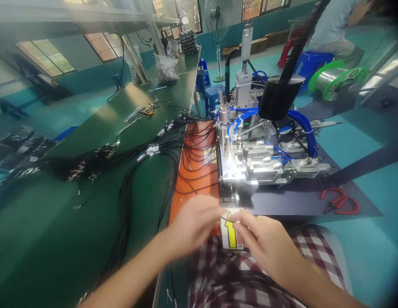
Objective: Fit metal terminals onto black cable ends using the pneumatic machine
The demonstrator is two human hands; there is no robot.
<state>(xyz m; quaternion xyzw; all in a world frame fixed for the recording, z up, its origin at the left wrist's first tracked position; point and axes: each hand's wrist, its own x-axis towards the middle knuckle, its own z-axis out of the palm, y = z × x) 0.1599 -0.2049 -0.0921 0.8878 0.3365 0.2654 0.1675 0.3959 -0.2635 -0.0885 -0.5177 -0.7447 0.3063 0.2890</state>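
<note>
In the head view a short stretch of thin dark cable [227, 219] spans the gap between my two hands. My right hand [266, 237] pinches one end of it between thumb and fingers. At its other end are the closed fingertips of my left hand [197, 222], slightly smeared by motion, which also grip it. Below the cable is a white label with a yellow arrow [231, 233], on the front of the machine. Just beyond my hands stands a metal machine [250, 167] with cylinders and blue air hoses. Bundles of black cables [128, 201] lie to the left.
An orange plate [199, 188] with loose cable ends joins the green table [90, 239]. Red-handled pliers [342, 203] lie on the grey base at right. Wrenches [131, 117] and a bag of small parts [166, 70] sit farther back. A wire spool [337, 81] and a seated person [334, 25] are beyond.
</note>
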